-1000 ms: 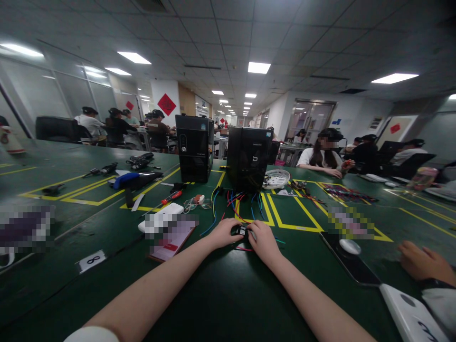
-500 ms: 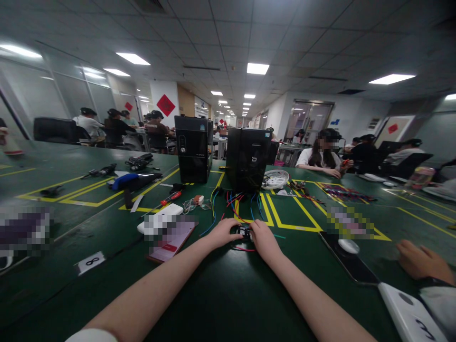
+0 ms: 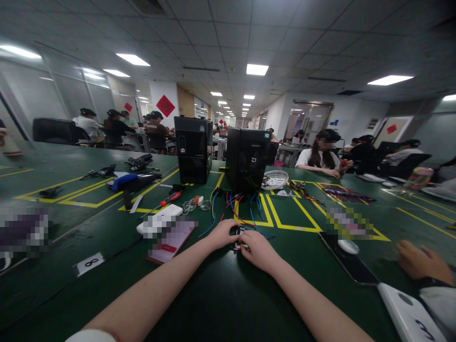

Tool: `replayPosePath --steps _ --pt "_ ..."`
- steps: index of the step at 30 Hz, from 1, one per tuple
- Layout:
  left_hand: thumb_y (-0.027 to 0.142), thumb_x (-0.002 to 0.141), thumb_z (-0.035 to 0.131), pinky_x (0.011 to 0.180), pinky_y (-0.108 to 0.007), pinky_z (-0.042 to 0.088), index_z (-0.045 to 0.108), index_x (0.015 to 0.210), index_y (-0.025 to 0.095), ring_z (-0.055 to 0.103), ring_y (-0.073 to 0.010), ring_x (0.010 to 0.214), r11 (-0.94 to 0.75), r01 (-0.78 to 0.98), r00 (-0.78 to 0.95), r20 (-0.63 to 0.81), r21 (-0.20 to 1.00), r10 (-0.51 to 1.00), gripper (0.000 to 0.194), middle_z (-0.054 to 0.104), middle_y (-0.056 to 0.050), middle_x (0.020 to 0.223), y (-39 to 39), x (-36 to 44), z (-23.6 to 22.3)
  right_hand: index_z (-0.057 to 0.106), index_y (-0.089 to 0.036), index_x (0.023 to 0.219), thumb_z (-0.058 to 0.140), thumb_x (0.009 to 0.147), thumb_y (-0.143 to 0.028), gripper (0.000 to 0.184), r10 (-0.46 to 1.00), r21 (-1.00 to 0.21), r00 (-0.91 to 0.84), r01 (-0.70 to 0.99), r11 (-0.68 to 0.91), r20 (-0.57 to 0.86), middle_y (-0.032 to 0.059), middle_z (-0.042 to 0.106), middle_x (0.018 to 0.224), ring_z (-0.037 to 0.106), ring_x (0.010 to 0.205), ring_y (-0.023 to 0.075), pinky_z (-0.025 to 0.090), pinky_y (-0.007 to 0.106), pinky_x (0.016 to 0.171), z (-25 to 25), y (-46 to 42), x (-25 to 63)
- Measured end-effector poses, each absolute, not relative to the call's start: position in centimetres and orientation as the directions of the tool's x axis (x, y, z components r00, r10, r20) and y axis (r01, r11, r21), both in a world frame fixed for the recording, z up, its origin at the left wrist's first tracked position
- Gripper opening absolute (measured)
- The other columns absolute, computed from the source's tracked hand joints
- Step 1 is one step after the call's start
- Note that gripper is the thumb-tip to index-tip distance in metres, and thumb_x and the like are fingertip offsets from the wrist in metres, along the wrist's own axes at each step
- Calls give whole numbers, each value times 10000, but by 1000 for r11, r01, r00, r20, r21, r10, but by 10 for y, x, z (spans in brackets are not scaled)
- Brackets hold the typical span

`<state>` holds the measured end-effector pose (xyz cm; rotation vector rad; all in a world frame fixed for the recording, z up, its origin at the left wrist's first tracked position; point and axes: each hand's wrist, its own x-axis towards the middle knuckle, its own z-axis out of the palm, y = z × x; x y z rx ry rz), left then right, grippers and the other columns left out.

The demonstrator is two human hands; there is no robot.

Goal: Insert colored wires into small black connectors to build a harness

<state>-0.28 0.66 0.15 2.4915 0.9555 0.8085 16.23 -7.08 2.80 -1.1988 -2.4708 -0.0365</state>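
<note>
My left hand [image 3: 223,234] and my right hand [image 3: 257,248] meet on the green table [image 3: 228,289], both closed around a small black connector [image 3: 238,234] with white parts. Red, blue and black wires [image 3: 245,209] run from it back to the nearer black computer case [image 3: 248,157]. Most of the connector is hidden by my fingers.
A second black case [image 3: 193,149] stands to the left. A white box [image 3: 162,216], a red-handled screwdriver [image 3: 170,198], a white basket [image 3: 276,179] and tools [image 3: 135,179] lie around. Another person's hand [image 3: 422,262] rests at the right by a phone [image 3: 351,263]. People sit at far tables.
My right hand has slid left and nearer, over the connector, and now covers more of it. The blue wire at its right has come into view. My left hand stays put.
</note>
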Motion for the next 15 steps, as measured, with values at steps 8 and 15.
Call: replayPosePath --steps 8,15 --pt "377 760 607 991 -408 300 581 1033 208 541 -221 997 -748 478 665 366 461 651 322 621 -52 1046 -6 0 8 559 -172 898 469 799 -184 134 802 -302 -252 832 465 541 57 563 883 511 858 176 387 308 772 22 -61 169" --pt "388 726 644 1011 -416 272 576 1034 211 548 -228 999 -747 469 693 329 472 642 362 621 -54 1057 -11 3 11 551 -182 702 463 766 -184 109 903 -438 -82 854 283 423 25 575 742 526 735 160 385 269 679 9 -44 170"
